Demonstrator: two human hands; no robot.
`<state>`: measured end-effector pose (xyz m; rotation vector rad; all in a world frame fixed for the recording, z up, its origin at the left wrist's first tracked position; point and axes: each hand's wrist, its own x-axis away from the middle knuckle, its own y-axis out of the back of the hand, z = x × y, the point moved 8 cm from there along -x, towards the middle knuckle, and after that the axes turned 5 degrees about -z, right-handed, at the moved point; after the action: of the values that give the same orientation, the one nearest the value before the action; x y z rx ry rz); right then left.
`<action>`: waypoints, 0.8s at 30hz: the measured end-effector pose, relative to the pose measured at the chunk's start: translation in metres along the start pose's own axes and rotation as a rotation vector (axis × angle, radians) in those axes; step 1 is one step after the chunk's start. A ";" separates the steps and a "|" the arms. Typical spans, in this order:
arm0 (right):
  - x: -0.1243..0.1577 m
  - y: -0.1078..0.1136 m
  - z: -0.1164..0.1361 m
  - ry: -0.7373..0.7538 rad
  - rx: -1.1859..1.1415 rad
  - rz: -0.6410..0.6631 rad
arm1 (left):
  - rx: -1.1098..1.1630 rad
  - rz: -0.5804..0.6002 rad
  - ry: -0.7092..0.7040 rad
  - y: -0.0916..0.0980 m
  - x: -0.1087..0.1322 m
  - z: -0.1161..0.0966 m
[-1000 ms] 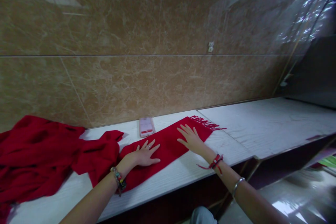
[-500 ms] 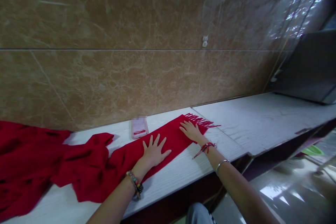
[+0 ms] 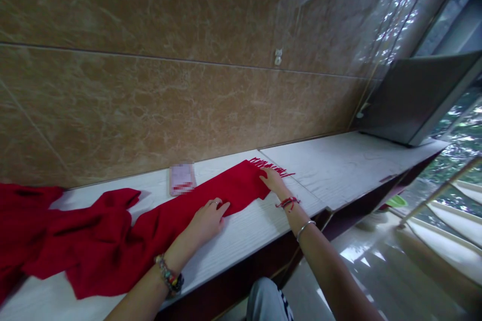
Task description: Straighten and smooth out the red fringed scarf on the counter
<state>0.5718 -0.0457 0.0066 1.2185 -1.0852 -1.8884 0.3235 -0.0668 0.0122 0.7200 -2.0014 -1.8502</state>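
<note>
A long red scarf (image 3: 196,198) lies along a white counter (image 3: 339,165), its fringed end (image 3: 271,165) to the right. My left hand (image 3: 207,218) rests on the near edge of the scarf's flat part, fingers together and curled at the hem. My right hand (image 3: 273,180) lies on the scarf's right end just short of the fringe, fingers bent down onto the cloth. The rest of the scarf is bunched up at the left (image 3: 56,230).
A small pink booklet (image 3: 182,178) lies by the brown marble wall (image 3: 150,85) behind the scarf. A grey box (image 3: 410,95) stands at the counter's far right. Glossy floor and a knee (image 3: 267,303) show below the counter edge.
Both hands slid from the middle of the scarf toward its edges: the left to the near hem, the right to the fringed end. Their spread fingers drew together. The view swung right.
</note>
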 end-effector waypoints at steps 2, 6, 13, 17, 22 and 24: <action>0.004 0.004 0.000 0.006 0.033 0.026 | 0.002 0.026 -0.030 -0.001 -0.001 0.003; 0.029 0.015 0.004 -0.025 0.118 0.046 | -0.025 0.044 -0.043 0.004 0.000 0.011; 0.073 0.027 0.030 -0.073 0.293 -0.054 | -0.026 0.038 0.014 0.005 -0.003 0.031; 0.063 0.029 0.026 -0.094 0.302 -0.092 | 0.039 0.099 0.006 0.003 -0.004 0.062; 0.051 0.028 0.029 -0.115 0.277 -0.114 | 0.015 0.114 0.008 0.006 -0.004 0.070; 0.050 0.029 0.031 -0.113 0.261 -0.135 | -0.020 0.030 -0.025 0.010 -0.004 0.061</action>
<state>0.5264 -0.0910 0.0194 1.3714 -1.3751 -1.9835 0.2918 -0.0139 0.0157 0.6609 -1.9948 -1.8690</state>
